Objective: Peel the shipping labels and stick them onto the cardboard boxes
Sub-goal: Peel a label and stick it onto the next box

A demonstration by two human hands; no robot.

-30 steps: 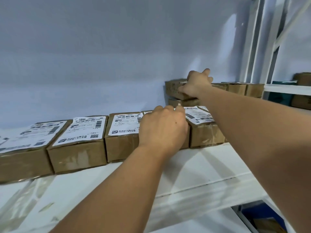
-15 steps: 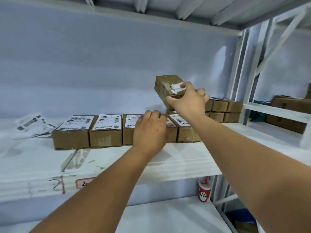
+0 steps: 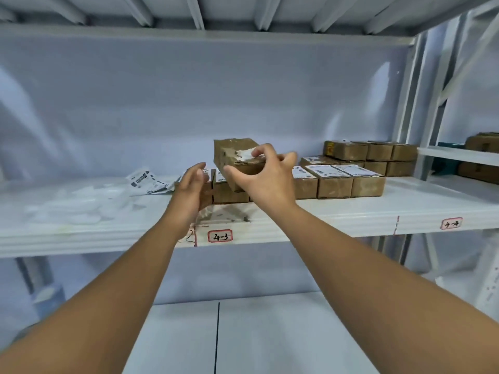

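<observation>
Now my right grip [image 3: 266, 179] clasps a box [image 3: 237, 155] held just above the labelled row [image 3: 334, 182], tilted toward me, I judge, to take a label, while my left grip [image 3: 193, 186] hovers slack beside it, loose labels [image 3: 147, 182] lying farther left.

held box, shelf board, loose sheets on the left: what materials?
The held box: brown cardboard, matte and creased, with torn white paper residue; possibly taped. The shelf: looks like white painted metal, smooth with a ribbed front edge; not certain. The loose sheets: thin white printed paper, curled, likely label stock.
</observation>
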